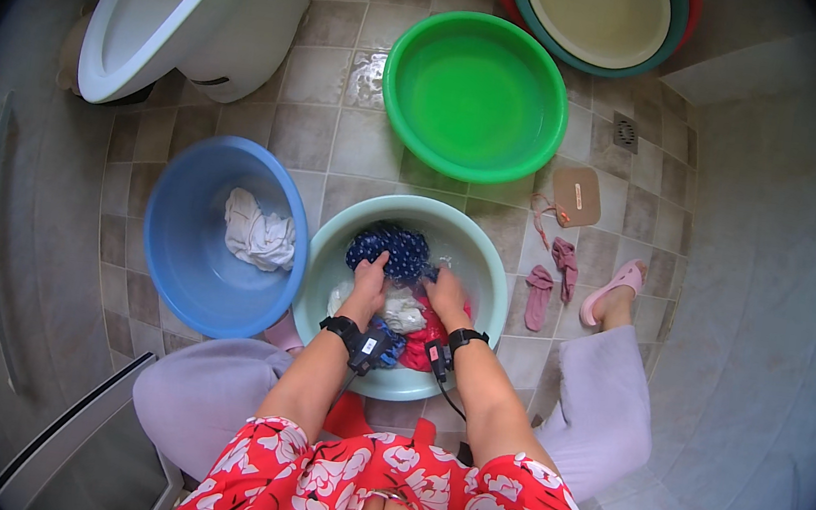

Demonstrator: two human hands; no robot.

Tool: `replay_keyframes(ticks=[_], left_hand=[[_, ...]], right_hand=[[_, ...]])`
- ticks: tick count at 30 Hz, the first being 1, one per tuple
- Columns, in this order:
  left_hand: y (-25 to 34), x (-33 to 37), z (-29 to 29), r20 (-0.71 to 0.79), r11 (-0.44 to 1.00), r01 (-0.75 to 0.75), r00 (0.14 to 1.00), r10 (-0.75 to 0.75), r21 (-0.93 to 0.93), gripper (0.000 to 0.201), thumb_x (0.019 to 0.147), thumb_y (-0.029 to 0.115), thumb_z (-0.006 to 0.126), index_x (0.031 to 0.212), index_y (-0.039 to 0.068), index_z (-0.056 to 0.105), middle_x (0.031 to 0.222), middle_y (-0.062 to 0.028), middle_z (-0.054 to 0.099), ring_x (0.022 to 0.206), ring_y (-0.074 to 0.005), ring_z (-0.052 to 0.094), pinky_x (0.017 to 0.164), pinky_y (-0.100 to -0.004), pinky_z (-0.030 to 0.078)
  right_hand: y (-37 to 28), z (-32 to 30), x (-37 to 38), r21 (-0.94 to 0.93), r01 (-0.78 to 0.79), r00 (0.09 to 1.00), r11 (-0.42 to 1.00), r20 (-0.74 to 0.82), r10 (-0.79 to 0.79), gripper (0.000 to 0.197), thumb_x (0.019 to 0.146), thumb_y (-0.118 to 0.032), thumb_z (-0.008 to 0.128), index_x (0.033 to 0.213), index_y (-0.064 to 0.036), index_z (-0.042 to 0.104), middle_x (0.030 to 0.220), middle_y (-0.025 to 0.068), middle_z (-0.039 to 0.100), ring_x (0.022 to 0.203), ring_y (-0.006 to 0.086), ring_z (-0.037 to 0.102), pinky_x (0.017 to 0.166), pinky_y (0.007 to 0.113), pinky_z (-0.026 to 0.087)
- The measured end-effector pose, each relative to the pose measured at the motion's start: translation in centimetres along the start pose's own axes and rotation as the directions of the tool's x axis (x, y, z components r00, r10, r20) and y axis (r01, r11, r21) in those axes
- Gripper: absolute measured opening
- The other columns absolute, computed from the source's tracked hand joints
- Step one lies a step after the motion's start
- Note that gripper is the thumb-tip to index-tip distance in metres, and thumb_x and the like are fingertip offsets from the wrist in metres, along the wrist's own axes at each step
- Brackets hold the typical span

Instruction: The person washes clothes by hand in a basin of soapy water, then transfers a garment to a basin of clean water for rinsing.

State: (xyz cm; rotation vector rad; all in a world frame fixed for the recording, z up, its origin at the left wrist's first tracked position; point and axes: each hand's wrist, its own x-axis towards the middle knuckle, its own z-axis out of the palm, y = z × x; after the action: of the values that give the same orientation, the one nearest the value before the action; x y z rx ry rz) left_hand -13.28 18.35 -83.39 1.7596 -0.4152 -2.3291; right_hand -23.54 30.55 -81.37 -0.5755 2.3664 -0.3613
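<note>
A pale mint basin [328, 236] stands between my knees, with water and several clothes in it. Inside, both my hands are closed on a navy cloth with white dots [391, 249]. My left hand [369, 281] grips its near left part, the thumb lying on top. My right hand [445, 296], slightly blurred, holds the cloth's right end. White cloth [404, 311] lies between my wrists. Beneath my right wrist is red cloth [421, 345], and a blue patterned piece [384, 341] shows near my left wrist.
Left stands a blue basin [175, 269] with white cloth [260, 232]. A green basin [468, 166] holding water is ahead; stacked basins [677, 34] stand behind it. Right are pink socks [551, 283], a brown square piece with a cord [578, 196] and a floor drain [625, 133]. A toilet [241, 45] stands far left.
</note>
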Motion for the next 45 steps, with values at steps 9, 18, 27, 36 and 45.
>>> replay_keyframes(ticks=[9, 18, 27, 36, 45], left_hand=[[1.7, -1.5, 0.9, 0.292, 0.919, 0.241, 0.945, -0.148, -0.313, 0.039, 0.095, 0.035, 0.047, 0.122, 0.007, 0.054, 0.124, -0.0122, 0.058, 0.114, -0.0286, 0.056, 0.1, -0.0484, 0.041], [2.7, -8.6, 4.4, 0.312, 0.894, 0.232, 0.944, -0.111, -0.384, 0.038, 0.098, 0.027, 0.039, 0.124, 0.001, 0.048, 0.12, -0.0158, 0.059, 0.108, -0.0341, 0.058, 0.1, -0.0485, 0.042], [5.6, -17.7, 4.6, 0.466, 0.914, 0.283, 0.876, -0.124, -0.289, 0.038, 0.097, 0.031, 0.038, 0.12, 0.003, 0.051, 0.116, -0.015, 0.061, 0.104, -0.0329, 0.059, 0.097, -0.0522, 0.041], [2.2, -11.2, 1.9, 0.449, 0.835, 0.356, 0.881, -0.15, -0.419, 0.036, 0.094, 0.035, 0.044, 0.107, 0.003, 0.054, 0.097, -0.0145, 0.064, 0.087, -0.0302, 0.062, 0.085, -0.0482, 0.049], [0.1, -5.0, -3.3, 0.283, 0.924, 0.191, 0.954, -0.095, -0.333, 0.041, 0.093, 0.048, 0.046, 0.097, 0.008, 0.056, 0.092, -0.0097, 0.062, 0.087, -0.0263, 0.061, 0.082, -0.0408, 0.05]], right_hand=[[-2.5, -3.6, -1.7, 0.851, -0.525, 0.851, -0.014, 0.525, -0.016, 0.023, 0.083, -0.01, 0.064, 0.105, -0.0065, 0.06, 0.098, 0.0094, 0.066, 0.086, 0.0243, 0.065, 0.076, 0.038, 0.055], [-5.5, -10.3, -7.6, 0.832, -0.447, 0.882, 0.328, 0.471, 0.007, 0.03, 0.078, -0.014, 0.074, 0.101, -0.0041, 0.058, 0.095, 0.007, 0.062, 0.075, 0.0188, 0.063, 0.061, 0.03, 0.054], [-8.3, -14.7, -11.7, 0.947, -0.248, 0.95, 0.203, 0.279, -0.142, 0.034, 0.08, -0.001, 0.058, 0.114, -0.0053, 0.055, 0.092, 0.0078, 0.057, 0.071, 0.017, 0.057, 0.05, 0.029, 0.052], [-11.6, -11.8, -13.6, 0.854, -0.207, 0.955, 0.477, 0.283, -0.093, 0.025, 0.08, -0.008, 0.06, 0.104, -0.0042, 0.06, 0.089, 0.0046, 0.059, 0.071, 0.0123, 0.057, 0.05, 0.026, 0.048], [-16.1, -5.8, -13.3, 0.137, 0.479, 0.875, 0.867, -0.163, -0.457, 0.036, 0.081, -0.037, 0.067, 0.096, -0.0052, 0.06, 0.09, 0.0163, 0.061, 0.081, 0.035, 0.061, 0.071, 0.041, 0.049]])
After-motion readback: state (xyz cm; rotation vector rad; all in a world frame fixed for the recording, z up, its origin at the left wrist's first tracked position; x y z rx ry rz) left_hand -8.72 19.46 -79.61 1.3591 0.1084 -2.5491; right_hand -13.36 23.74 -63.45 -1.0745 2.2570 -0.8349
